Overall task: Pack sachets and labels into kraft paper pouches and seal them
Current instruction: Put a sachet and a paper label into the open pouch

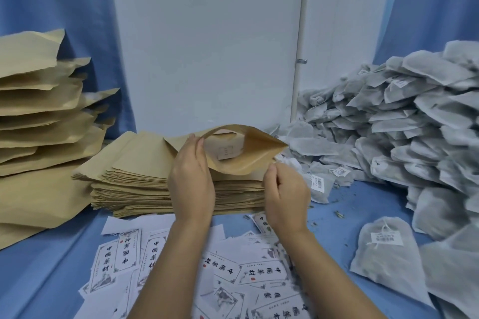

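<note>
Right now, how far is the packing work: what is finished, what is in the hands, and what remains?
Done, it seems: bulging pouches piled at the left. In hand: the left hand holds an open pouch by its mouth, something pale inside; the right hand is curled at its rim, grip unclear. Still to do: a big heap of sachets, loose labels, a stack of flat pouches.
</note>
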Motion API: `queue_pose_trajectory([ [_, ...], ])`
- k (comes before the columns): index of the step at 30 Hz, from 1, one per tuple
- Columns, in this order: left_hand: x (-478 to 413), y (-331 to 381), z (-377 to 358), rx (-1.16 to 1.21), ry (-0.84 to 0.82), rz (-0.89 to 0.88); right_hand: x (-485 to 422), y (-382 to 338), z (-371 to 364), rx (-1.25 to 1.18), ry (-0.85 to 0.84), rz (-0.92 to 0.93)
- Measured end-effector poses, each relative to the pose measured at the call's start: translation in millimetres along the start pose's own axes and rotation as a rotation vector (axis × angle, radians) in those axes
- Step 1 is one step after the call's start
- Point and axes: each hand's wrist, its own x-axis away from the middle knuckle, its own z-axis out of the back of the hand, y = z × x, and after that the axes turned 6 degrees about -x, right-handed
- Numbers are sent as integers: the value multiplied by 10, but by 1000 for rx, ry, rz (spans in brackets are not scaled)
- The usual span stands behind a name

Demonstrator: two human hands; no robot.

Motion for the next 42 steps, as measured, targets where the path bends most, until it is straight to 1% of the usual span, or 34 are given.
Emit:
queue_pose_trajectory([
  [2, -39, 37, -55, 15, 18, 8, -39, 176, 57, 103, -47, -176],
  [4, -41, 66, -98, 33, 26, 7, -91, 390, 122, 334, -130, -260],
  [6, -37, 89, -133, 49, 24, 13, -111, 550, 181, 580, -299, -347],
  [7, -33, 93, -152, 52, 23, 20, -109, 601, 205, 643, -396, -404],
  [9, -22, 93, -189, 53, 20, 27, -77, 684, 233, 648, -512, -495],
  [10, -17, 91, -207, 53, 19, 28, -61, 716, 240, 622, -524, -517],
  [12, -22, 95, -236, 56, 26, 30, -70, 759, 246, 566, -458, -491],
  [14, -44, 98, -266, 66, 36, 41, -131, 803, 231, 515, -371, -415],
  [16, -79, 91, -298, 89, 40, 62, -225, 839, 183, 470, -376, -357],
  [20, -121, 38, -346, 103, 54, 65, -391, 932, 36, 539, -542, -295],
  [23, -124, 11, -371, 103, 55, 60, -486, 1023, -44, 591, -729, -317],
  [25, -127, 2, -381, 101, 61, 54, -522, 1099, -75, 628, -778, -328],
  [26, -127, -1, -383, 100, 62, 49, -518, 1131, -88, 641, -762, -326],
  [29, -116, -2, -391, 102, 67, 45, -449, 1198, -111, 633, -634, -283],
  [32, -105, 1, -381, 102, 75, 46, -414, 1241, -111, 663, -560, -219],
  [34, -117, -5, -359, 99, 78, 46, -448, 1226, -96, 608, -455, -218],
  [36, -147, -7, -320, 98, 100, 46, -503, 1139, -72, 440, -289, -243],
  [39, -206, 26, -244, 129, 174, 69, -586, 878, -54, 164, -89, -169],
  [40, -230, 44, -214, 144, 202, 80, -614, 767, -56, 74, -30, -159],
  [42, -288, 71, -153, 164, 258, 97, -670, 539, -66, -117, 26, -211],
])
